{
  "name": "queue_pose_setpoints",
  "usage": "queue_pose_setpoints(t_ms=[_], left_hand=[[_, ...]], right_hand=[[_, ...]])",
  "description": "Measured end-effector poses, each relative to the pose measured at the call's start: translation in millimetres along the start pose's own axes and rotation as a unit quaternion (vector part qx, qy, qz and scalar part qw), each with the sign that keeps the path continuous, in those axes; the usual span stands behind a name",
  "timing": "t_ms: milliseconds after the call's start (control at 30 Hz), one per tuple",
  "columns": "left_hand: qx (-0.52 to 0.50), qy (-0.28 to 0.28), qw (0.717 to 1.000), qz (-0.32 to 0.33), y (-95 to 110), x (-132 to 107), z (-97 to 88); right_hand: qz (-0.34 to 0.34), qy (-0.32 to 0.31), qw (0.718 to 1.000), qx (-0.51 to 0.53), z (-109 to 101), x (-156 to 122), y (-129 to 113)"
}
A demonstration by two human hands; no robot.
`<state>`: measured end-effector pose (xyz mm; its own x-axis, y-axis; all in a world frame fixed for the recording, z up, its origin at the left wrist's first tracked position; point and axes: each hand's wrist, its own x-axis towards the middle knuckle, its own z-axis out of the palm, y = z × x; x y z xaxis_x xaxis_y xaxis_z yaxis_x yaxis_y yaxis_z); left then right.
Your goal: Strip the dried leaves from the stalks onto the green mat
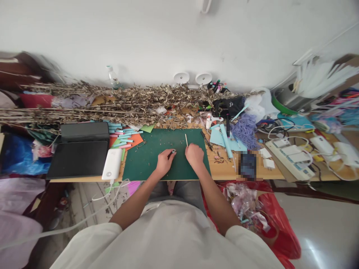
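Note:
Both my hands rest on a dark green cutting mat [146, 157] at the table's front edge. My left hand [165, 161] is closed around a small dark tool [171, 152] whose tip pokes out toward the right. My right hand [194, 154] is closed on a thin pale stick [186, 140] that stands up and points away from me. The two hands are a short gap apart. Small bits of dry debris are scattered over the mat.
A long pile of dried twigs [112, 101] runs along the back. A black case [80, 151] and white power bank [112, 164] lie left of the mat, with coloured paper rolls [123, 136]. Right: light blue paper [224, 138], purple bands [246, 129], power strip [291, 158], red bag [266, 216].

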<state>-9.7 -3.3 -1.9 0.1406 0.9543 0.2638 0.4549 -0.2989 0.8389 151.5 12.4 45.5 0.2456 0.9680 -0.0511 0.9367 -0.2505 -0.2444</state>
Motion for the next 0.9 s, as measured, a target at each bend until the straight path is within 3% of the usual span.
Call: queue_pose_setpoints(t_ms=[100,167,300,400,633,900], left_hand=[[-0.007,0.002,1.0,-0.006,-1.4,-0.5,0.3],[-0.01,0.002,1.0,-0.01,-0.8,-0.5,0.0],[-0.005,0.003,1.0,-0.014,2.1,0.3,-1.0],[-0.002,0.002,1.0,-0.017,3.3,0.7,-1.3],[0.011,-0.002,1.0,-0.005,5.6,1.0,-3.2],[0.007,-0.008,1.0,0.004,5.9,1.2,-4.7]], right_hand=[[-0.005,0.012,0.998,0.06,-8.3,2.1,1.7],[-0.019,0.025,0.982,0.186,-16.3,1.2,4.5],[-0.032,0.031,0.878,0.477,-35.1,-9.5,1.8],[-0.059,0.066,0.836,0.542,-46.7,-21.6,-7.1],[-0.158,0.097,0.841,0.508,-47.1,-33.5,-22.9],[-0.177,0.085,0.867,0.458,-40.6,-30.8,-29.9]])
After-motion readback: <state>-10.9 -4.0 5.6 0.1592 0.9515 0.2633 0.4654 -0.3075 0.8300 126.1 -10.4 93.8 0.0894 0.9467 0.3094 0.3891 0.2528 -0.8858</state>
